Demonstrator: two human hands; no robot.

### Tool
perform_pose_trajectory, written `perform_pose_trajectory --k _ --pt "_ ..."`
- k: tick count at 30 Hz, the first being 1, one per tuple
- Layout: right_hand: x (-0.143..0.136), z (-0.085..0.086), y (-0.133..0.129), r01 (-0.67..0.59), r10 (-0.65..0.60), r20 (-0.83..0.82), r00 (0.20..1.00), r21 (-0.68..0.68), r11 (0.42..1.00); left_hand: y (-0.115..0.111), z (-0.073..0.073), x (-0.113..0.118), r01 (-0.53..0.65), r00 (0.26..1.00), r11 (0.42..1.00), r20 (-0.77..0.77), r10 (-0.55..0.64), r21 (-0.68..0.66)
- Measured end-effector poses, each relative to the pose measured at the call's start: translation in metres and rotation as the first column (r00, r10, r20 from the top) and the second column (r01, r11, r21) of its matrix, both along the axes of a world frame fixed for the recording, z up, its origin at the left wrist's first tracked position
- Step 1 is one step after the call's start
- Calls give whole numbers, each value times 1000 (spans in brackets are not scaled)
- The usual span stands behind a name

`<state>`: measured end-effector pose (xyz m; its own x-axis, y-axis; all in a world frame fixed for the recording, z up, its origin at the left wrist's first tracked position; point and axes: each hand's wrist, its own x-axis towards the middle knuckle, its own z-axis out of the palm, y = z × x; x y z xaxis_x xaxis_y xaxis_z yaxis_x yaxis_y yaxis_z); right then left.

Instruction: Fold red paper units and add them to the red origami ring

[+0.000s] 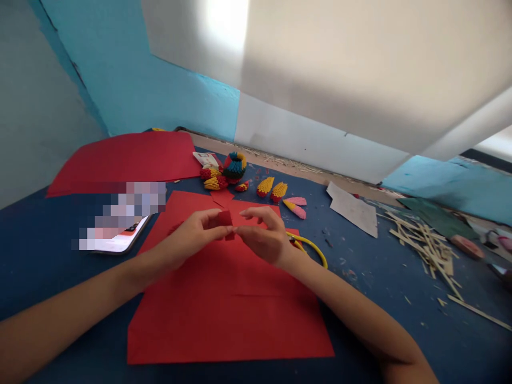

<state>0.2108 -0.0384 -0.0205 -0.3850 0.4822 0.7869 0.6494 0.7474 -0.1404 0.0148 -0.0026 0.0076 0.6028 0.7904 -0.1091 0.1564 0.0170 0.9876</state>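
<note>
My left hand point(192, 234) pinches a small folded piece of red paper point(225, 217) between thumb and fingers. Just right of it, my right hand point(267, 237) has its thumb and fingers apart, a fingertip or thumb tip close to the paper's edge; whether it touches is hard to tell. Both hands are above a large red paper sheet point(224, 325). Yellow-handled scissors point(320, 253) lie partly hidden behind my right hand. Small red paper pieces point(222, 197) rest at the sheet's far edge.
On the blue table point(360, 288) lie a lit phone point(124, 242), more red sheets point(132, 162), red-yellow folded-paper pieces point(265, 186), a multicoloured folded-paper form point(235, 166) and a pink-yellow piece point(296, 207). To the right are grey paper point(354, 210) and thin pale strips point(426, 242).
</note>
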Motion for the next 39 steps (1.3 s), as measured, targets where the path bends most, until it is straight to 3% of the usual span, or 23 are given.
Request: perform_pose_trajectory --k 5,10,19,24,28,31,33,36,39 --pt "2 -2 1 7 -7 48 999 12 1000 0 4 -4 96 993 995 -70 -93 35" --pt "1 6 0 -49 44 71 997 66 997 4 11 -6 97 982 992 -172 -82 82" --pt "-5 16 -7 -51 41 157 987 62 997 10 13 -9 182 982 980 -70 -176 86" --pt "1 20 -5 -108 116 299 947 -46 993 11 10 -11 137 987 970 -113 -116 200" --pt "2 18 -5 -185 223 329 917 -143 972 9 8 -12 208 960 934 -245 -137 291" --pt "-2 17 -6 -236 282 246 927 -199 951 6 7 -12 218 954 932 -265 -142 288" --pt "-5 15 -6 -242 272 106 956 -233 942 4 7 -12 194 959 935 -258 -117 296" --pt "-8 15 -7 -159 141 -81 987 -303 940 -1 10 -11 161 966 918 -250 -71 362" --pt "-10 18 -10 -42 19 -72 997 -337 940 -4 12 -11 152 961 886 -274 -29 439"
